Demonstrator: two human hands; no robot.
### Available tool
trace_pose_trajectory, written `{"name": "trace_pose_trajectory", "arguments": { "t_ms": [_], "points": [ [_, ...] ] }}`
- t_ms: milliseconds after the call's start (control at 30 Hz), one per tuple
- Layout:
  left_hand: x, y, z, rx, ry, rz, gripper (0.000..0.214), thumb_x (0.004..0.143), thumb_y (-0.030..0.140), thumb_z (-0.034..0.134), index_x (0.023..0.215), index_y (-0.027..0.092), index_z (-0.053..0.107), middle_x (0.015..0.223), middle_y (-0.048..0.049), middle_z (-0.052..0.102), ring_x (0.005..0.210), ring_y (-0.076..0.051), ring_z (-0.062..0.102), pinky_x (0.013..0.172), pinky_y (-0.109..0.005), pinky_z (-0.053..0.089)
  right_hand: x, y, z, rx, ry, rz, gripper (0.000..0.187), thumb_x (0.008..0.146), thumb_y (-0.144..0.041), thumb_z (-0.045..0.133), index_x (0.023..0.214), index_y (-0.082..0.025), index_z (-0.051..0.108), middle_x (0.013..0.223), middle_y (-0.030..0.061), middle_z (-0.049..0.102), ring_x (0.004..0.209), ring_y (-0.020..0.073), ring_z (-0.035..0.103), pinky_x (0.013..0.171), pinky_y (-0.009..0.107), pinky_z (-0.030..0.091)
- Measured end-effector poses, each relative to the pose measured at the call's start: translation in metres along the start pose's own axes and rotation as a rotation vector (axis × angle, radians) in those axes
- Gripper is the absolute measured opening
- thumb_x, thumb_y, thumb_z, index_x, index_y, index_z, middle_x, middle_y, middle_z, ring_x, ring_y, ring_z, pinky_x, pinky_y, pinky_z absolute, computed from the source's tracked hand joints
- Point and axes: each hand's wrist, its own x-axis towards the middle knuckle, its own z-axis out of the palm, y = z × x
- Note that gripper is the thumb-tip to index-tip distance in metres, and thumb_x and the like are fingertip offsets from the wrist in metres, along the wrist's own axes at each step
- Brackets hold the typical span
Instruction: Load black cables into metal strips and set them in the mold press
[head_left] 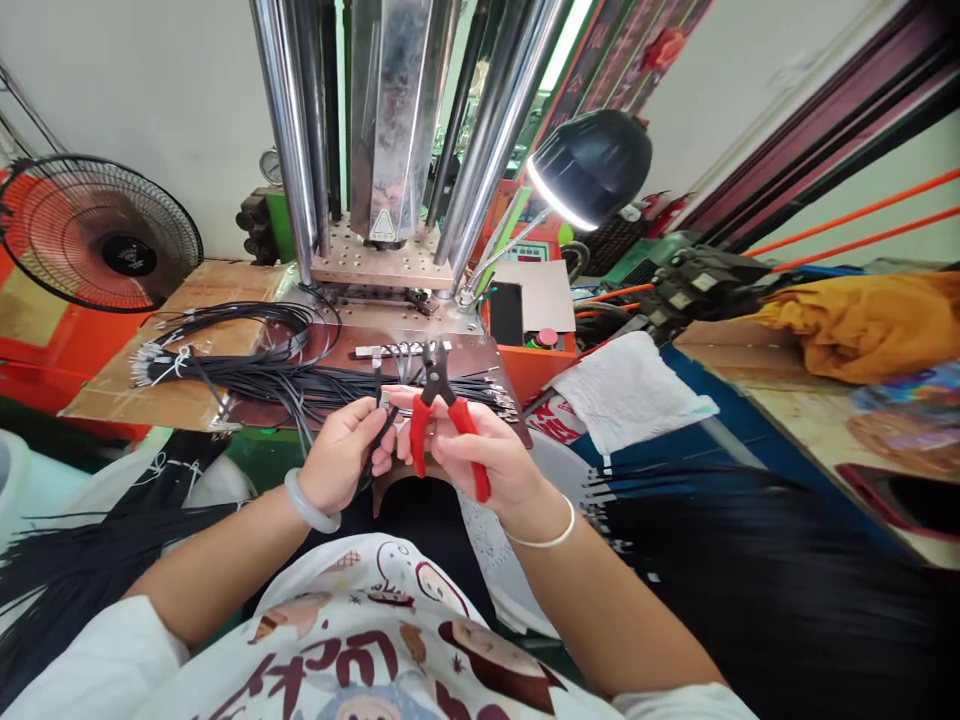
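My right hand is closed around red-handled cutters, whose black jaws point up and away from me. My left hand pinches a thin black cable right beside the cutter's handles; both hands meet in front of my chest. Just beyond them a row of black cables with metal-tipped ends lies across the brown machine bed. A grey bangle sits on my left wrist and a thin silver one on my right.
A vertical press with shiny steel columns rises behind the bed. A lit black desk lamp hangs at the right. A coiled cable bundle lies on cardboard at the left, near a fan. More black cable bundles lie beside my right arm.
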Motion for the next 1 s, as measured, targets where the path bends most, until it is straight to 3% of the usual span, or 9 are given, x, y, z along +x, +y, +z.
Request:
{"name": "trace_pose_trajectory", "arguments": {
  "t_ms": [100, 233, 400, 567, 667, 767, 867, 1000],
  "points": [
    [0.000, 0.002, 0.005, -0.066, 0.023, -0.049, 0.037, 0.079, 0.046, 0.071, 0.077, 0.014, 0.052, 0.060, 0.0030, 0.052, 0.043, -0.005, 0.039, 0.039, -0.016, 0.027, -0.004, 0.006, -0.001, 0.070, 0.048, -0.017, 0.057, 0.072, -0.034, 0.068, 0.125, -0.014, 0.060, 0.079, 0.0062, 0.067, 0.078, 0.0224, 0.063, 0.073, 0.040, 0.052],
    [0.000, 0.001, 0.005, -0.077, 0.055, -0.053, 0.039, 0.076, 0.045, 0.073, 0.088, 0.012, 0.056, 0.064, 0.0002, 0.059, 0.046, -0.005, 0.043, 0.043, -0.018, 0.032, -0.008, 0.011, -0.005, 0.107, 0.121, -0.041, 0.059, 0.072, -0.035, 0.066, 0.127, -0.013, 0.058, 0.080, 0.0065, 0.066, 0.081, 0.0234, 0.061, 0.077, 0.043, 0.052],
    [0.000, -0.002, 0.003, -0.066, 0.076, -0.070, 0.037, 0.076, 0.040, 0.072, 0.091, 0.014, 0.050, 0.071, -0.0023, 0.066, 0.048, -0.007, 0.049, 0.046, -0.017, 0.036, -0.012, 0.016, -0.011, -0.043, 0.219, -0.125, 0.045, 0.076, -0.035, 0.063, 0.118, -0.017, 0.063, 0.088, 0.0077, 0.067, 0.079, 0.0221, 0.061, 0.075, 0.042, 0.052],
    [0.000, -0.003, 0.000, -0.003, 0.126, -0.085, 0.043, 0.070, 0.045, 0.078, 0.083, 0.016, 0.049, 0.076, -0.0027, 0.066, 0.064, -0.015, 0.064, 0.054, -0.024, 0.052, -0.017, 0.033, -0.024, -0.671, 0.505, -0.298, 0.035, 0.082, -0.030, 0.065, 0.115, -0.022, 0.062, 0.094, 0.0043, 0.067, 0.076, 0.0169, 0.060, 0.073, 0.034, 0.052],
    [0.001, 0.000, -0.001, -0.025, 0.178, -0.023, 0.037, 0.070, 0.038, 0.080, 0.074, 0.013, 0.054, 0.068, 0.0012, 0.058, 0.061, -0.008, 0.058, 0.058, -0.018, 0.051, -0.021, 0.042, -0.030, -1.155, 0.511, -0.532, 0.041, 0.084, -0.024, 0.062, 0.125, -0.021, 0.057, 0.098, 0.0071, 0.067, 0.083, 0.0195, 0.061, 0.077, 0.035, 0.052],
    [0.001, 0.004, -0.001, -0.120, 0.137, -0.117, 0.036, 0.071, 0.039, 0.078, 0.070, 0.013, 0.053, 0.061, 0.0046, 0.049, 0.046, -0.003, 0.044, 0.040, -0.013, 0.036, -0.023, 0.043, -0.031, -1.564, 0.445, -0.727, 0.056, 0.083, -0.022, 0.061, 0.138, -0.017, 0.047, 0.103, 0.0114, 0.065, 0.090, 0.0234, 0.059, 0.079, 0.039, 0.049],
    [-0.001, 0.007, 0.001, -0.197, 0.092, -0.204, 0.038, 0.071, 0.041, 0.075, 0.066, 0.013, 0.050, 0.059, 0.0046, 0.046, 0.040, -0.003, 0.039, 0.032, -0.011, 0.023, -0.023, 0.040, -0.028, -1.803, 0.433, -0.702, 0.058, 0.084, -0.026, 0.059, 0.140, -0.014, 0.045, 0.101, 0.0128, 0.062, 0.090, 0.0255, 0.056, 0.078, 0.040, 0.045],
    [-0.002, 0.008, 0.005, -0.270, 0.110, -0.234, 0.037, 0.069, 0.037, 0.077, 0.068, 0.014, 0.047, 0.061, 0.0048, 0.049, 0.039, -0.003, 0.039, 0.029, -0.009, 0.022, -0.021, 0.041, -0.025, -1.941, 0.475, -0.654, 0.054, 0.085, -0.029, 0.057, 0.136, -0.012, 0.050, 0.103, 0.0135, 0.060, 0.094, 0.0267, 0.053, 0.082, 0.041, 0.040]
  ]
}}
